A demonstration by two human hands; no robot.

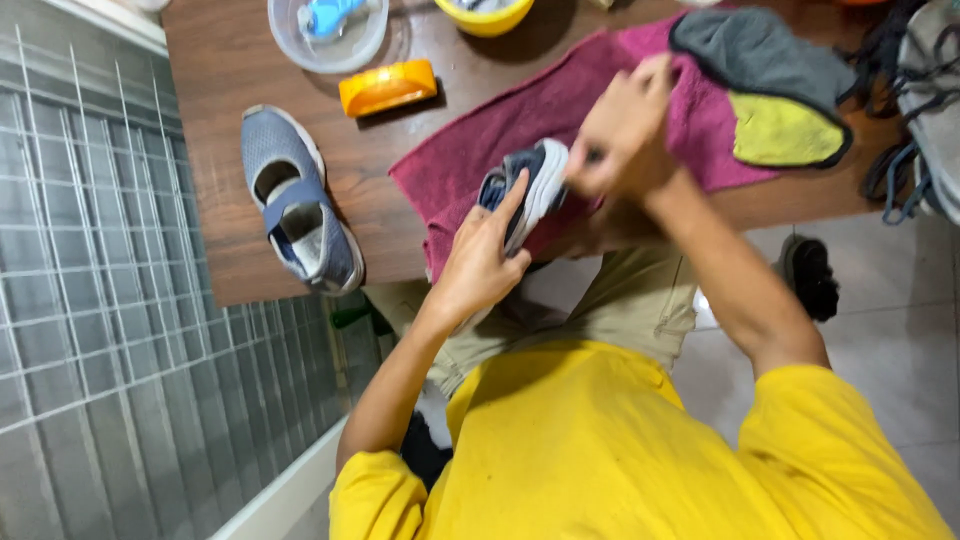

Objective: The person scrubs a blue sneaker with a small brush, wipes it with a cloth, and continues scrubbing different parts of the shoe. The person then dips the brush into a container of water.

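Observation:
My left hand [483, 262] grips a blue-grey shoe with a white sole [530, 185] above the edge of a wooden table [230, 80]. My right hand [622, 130] is closed at the shoe's far end, fingers curled at its heel; what it pinches is blurred. Under the shoe lies a magenta towel [470, 165]. The matching blue-grey shoe [297, 205] rests on the table to the left, its opening facing up.
A grey insole [765, 55] and a yellow-green insole [785, 130] lie on the towel at the right. An orange bar [387, 87], a clear bowl [325, 35] and a yellow bowl [487, 15] stand at the back. A tiled wall is at left, another shoe [935, 100] at far right.

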